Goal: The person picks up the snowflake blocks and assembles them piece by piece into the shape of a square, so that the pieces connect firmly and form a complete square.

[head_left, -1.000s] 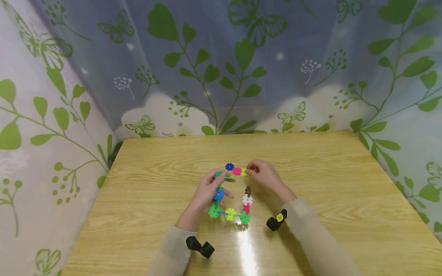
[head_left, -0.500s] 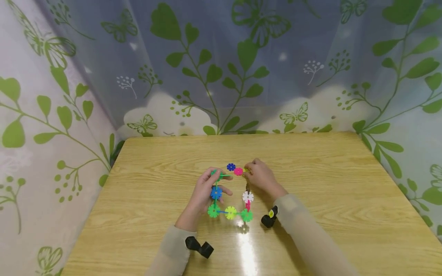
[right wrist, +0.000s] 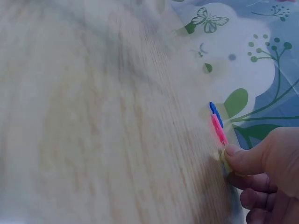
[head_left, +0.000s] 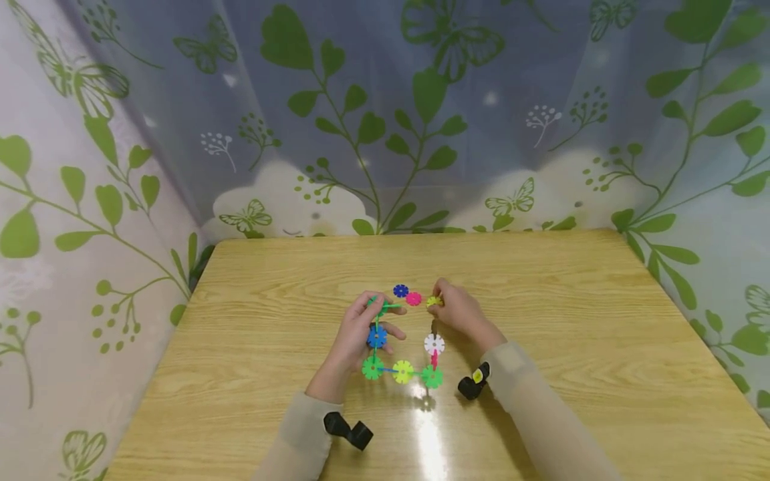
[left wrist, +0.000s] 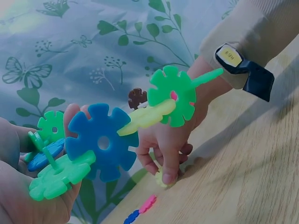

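My left hand [head_left: 356, 334] grips the far left corner of a chain of interlocking notched plastic discs [head_left: 403, 371], held above the table and bent into an open-sided square. Its blue disc [left wrist: 103, 142] and green discs stand near my fingers in the left wrist view. Down the chain's right side run a white disc [head_left: 434, 345], a pink one and a brown one. My right hand [head_left: 462, 308] pinches a yellow disc [head_left: 434, 302] between thumb and fingertips, low over the tabletop. Just left of it lie a pink disc [head_left: 413, 299] and a dark blue disc [head_left: 400, 290].
The wooden table [head_left: 271, 287] reaches back to a curtain [head_left: 373, 133] printed with leaves and butterflies. A black wrist camera [head_left: 349, 431] sits on the left sleeve, another wrist camera [head_left: 474, 382] on the right one. Light glares off the table's front middle.
The yellow disc in my right hand has come away from the pink disc, leaving a small gap. My left hand has shifted slightly left, and the chain has spread into a wider square.
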### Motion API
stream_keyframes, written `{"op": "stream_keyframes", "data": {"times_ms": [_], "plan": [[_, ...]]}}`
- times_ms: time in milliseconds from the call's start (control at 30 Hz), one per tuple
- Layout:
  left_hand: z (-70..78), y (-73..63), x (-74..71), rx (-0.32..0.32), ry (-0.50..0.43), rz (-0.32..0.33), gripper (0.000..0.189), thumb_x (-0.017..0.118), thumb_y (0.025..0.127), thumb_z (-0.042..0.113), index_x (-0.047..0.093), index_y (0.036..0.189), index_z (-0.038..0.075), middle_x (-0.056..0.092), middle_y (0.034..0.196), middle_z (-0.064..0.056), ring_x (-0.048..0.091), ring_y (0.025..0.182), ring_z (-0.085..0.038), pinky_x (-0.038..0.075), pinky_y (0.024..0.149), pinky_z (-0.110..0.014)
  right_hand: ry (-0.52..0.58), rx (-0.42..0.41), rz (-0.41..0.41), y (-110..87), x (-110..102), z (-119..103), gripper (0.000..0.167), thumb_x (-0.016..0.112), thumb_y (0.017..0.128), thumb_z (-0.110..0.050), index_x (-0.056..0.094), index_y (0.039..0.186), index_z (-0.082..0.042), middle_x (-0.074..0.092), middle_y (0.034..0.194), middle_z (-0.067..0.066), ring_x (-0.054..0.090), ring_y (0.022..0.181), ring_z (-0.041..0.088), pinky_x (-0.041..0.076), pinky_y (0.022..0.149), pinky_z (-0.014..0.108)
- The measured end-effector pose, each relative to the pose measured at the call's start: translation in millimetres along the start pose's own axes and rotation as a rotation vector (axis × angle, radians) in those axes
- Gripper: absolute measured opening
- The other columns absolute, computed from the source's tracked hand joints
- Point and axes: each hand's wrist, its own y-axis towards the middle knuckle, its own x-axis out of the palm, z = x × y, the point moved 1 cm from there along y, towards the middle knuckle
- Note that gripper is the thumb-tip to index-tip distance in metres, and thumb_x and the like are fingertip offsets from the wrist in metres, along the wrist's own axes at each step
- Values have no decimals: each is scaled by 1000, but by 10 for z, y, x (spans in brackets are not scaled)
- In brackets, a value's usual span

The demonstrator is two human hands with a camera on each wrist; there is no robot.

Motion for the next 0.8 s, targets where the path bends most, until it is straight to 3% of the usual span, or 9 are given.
{"op": "stream_keyframes", "data": {"times_ms": [233, 400, 567, 700, 800], "plan": [[-2, 0, 6, -4, -2, 12, 31, 39, 101, 28, 43, 106, -2, 57, 106, -21, 65, 62, -20, 52, 39, -26, 345, 36, 106, -143, -28, -3, 21, 70, 84, -12, 59, 99, -2, 62, 76, 8, 56, 64, 18, 49, 54, 30], [-4, -4, 8, -11, 5, 33, 39, 40, 101, 27, 35, 112, -11, 58, 106, -24, 65, 62, -19, 52, 39, -26, 497, 24, 151, -259, -123, -89, 22, 71, 83, -13, 59, 95, 1, 61, 69, 11, 55, 57, 25, 43, 46, 25], [-16, 5, 12, -6, 17, 40, 35, 41, 101, 27, 40, 109, -8, 60, 102, -21, 65, 63, -19, 52, 40, -25, 664, -19, 145, -384, -257, -263, 23, 67, 87, -15, 54, 96, 2, 64, 73, 19, 61, 68, 37, 52, 55, 35], [-25, 9, 24, 8, 16, 40, 31, 40, 102, 27, 44, 106, -3, 57, 102, -24, 65, 62, -19, 53, 41, -25, 723, -90, 162, -462, -340, -417, 24, 67, 88, -17, 54, 99, 0, 67, 76, 17, 64, 72, 30, 53, 65, 41], [-26, 7, 38, 13, 13, 45, 27, 39, 102, 25, 45, 104, 0, 56, 101, -25, 64, 61, -18, 53, 41, -25, 762, -124, 149, -497, -363, -514, 23, 66, 88, -15, 57, 101, 0, 68, 77, 15, 64, 70, 23, 53, 64, 37]]}}
